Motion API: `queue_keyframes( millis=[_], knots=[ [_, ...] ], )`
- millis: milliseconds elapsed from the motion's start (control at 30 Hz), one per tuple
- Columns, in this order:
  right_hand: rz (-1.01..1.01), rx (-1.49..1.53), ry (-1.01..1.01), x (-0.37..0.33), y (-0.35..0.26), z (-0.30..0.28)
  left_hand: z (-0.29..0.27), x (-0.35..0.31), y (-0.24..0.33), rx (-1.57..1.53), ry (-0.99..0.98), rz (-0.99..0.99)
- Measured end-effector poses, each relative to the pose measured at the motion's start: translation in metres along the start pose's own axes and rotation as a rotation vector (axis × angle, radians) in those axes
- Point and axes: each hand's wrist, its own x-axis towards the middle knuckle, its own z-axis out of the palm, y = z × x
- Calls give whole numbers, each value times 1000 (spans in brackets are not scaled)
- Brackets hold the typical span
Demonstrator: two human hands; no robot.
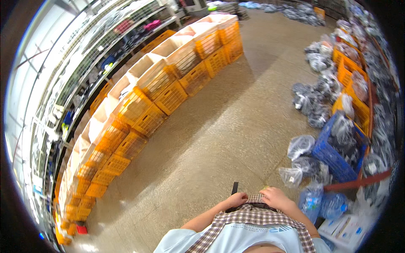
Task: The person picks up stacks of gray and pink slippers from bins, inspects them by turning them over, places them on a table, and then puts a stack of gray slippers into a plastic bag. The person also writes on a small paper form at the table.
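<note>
My left hand (237, 200) and my right hand (274, 197) are both in front of my waist, a short way apart. Between them stretches the edge of a brown-and-white checked apron (257, 216), worn over a light blue shirt (228, 236). The fingers of each hand are closed on the apron's cloth. Just beyond my left hand a dark strap (235, 188) sticks up; whether that hand grips it too, I cannot tell. A dark gap shows in the apron between the hands, and what lies inside is hidden.
Stacked orange crates (168, 98) with pale liners curve along the left, before wire shelves (126, 40) of garments. At right, clear bags (314, 101) of dark goods lie by orange crates and a blue crate (337, 147). Large water bottles (311, 202) and a white box (344, 230) stand nearby.
</note>
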Motion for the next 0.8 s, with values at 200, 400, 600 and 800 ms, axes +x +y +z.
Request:
queue_keyframes(
  millis=[200, 400, 600, 800],
  knots=[
    [361, 294, 55, 122, 74, -67, -95, 79, 11, -2, 221, -67],
    [196, 121, 251, 249, 150, -180, -225, 154, -7, 74, 470, -406],
    [244, 134, 79, 378, 209, -247, -288, 193, -93, 41, 554, -540],
    [25, 3, -209, 539, 272, -293, -343, 261, -141, -117, 155, -775]
  ],
)
